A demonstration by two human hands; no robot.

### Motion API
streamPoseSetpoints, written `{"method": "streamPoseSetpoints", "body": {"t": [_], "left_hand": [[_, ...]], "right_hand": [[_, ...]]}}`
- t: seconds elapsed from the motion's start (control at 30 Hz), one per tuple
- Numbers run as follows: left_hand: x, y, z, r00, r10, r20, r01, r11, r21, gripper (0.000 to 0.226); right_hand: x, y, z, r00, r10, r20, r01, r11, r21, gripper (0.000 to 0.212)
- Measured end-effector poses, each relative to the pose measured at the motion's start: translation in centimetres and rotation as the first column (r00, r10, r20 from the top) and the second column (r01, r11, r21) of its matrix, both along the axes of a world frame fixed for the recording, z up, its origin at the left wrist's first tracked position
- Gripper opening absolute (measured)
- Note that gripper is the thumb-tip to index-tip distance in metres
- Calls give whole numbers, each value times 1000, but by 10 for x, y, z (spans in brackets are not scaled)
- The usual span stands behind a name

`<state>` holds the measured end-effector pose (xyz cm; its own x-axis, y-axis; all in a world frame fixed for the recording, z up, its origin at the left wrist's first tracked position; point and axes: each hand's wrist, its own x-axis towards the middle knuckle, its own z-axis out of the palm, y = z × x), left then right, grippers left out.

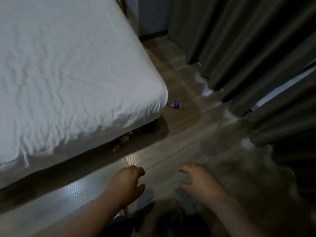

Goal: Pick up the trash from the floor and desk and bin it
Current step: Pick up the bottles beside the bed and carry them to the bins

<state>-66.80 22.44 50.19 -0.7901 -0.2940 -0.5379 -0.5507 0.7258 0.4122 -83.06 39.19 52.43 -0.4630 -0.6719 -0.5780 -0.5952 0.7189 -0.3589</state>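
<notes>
Left hand (130,182) loosely curled, right hand (200,182) spread, both empty & out front, prob. ready to grab. Blue-label plastic bottle (176,104) lies on floor (188,151) off bed (68,65) corner; amber bottles (122,141) under bed edge

One bed (68,65), one blue-labelled bottle (176,104), seemingly two amber bottles (119,145) (too blurred to be sure), one left hand (127,182), one right hand (198,181).

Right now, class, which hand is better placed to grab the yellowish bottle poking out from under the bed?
Probably the left: the left hand, empty, is toward the bed, nearer the yellowish bottle; the right hand is farther off.
</notes>
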Motion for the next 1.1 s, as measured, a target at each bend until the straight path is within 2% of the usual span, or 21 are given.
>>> {"method": "streamPoseSetpoints", "body": {"t": [0.1, 0.27, 0.37, 0.5, 0.63, 0.83, 0.93, 1.1], "left_hand": [[-10, -9, -87, 1000, -28, 4, 28, 997, -74, 42], [-4, -34, -235, 1000, -8, 1, 8, 995, -98, 42], [-5, -55, -312, 998, 24, -55, -31, 991, -128, 42], [-11, -77, -395, 987, 49, -153, -82, 973, -214, 44], [-11, -75, -439, 969, 82, -233, -136, 966, -222, 43], [-1, -68, -453, 913, 288, -289, -328, 940, -99, 46], [-7, -73, -465, 889, 317, -329, -366, 926, -96, 47], [-2, -83, -488, 855, 346, -387, -416, 902, -115, 56]], "right_hand": [[-17, -16, -87, 994, 100, -45, -101, 995, -24, 49], [-20, -34, -251, 967, 254, 4, -254, 967, -20, 45], [-34, -52, -335, 949, 309, -57, -311, 950, -38, 40], [-59, -88, -418, 911, 375, -172, -388, 920, -48, 46], [-70, -101, -452, 868, 445, -220, -462, 886, -30, 47], [-75, -96, -450, 921, 337, -194, -365, 921, -133, 48], [-86, -110, -463, 929, 306, -207, -347, 915, -204, 50], [-111, -146, -488, 914, 314, -258, -368, 907, -202, 60]]}}
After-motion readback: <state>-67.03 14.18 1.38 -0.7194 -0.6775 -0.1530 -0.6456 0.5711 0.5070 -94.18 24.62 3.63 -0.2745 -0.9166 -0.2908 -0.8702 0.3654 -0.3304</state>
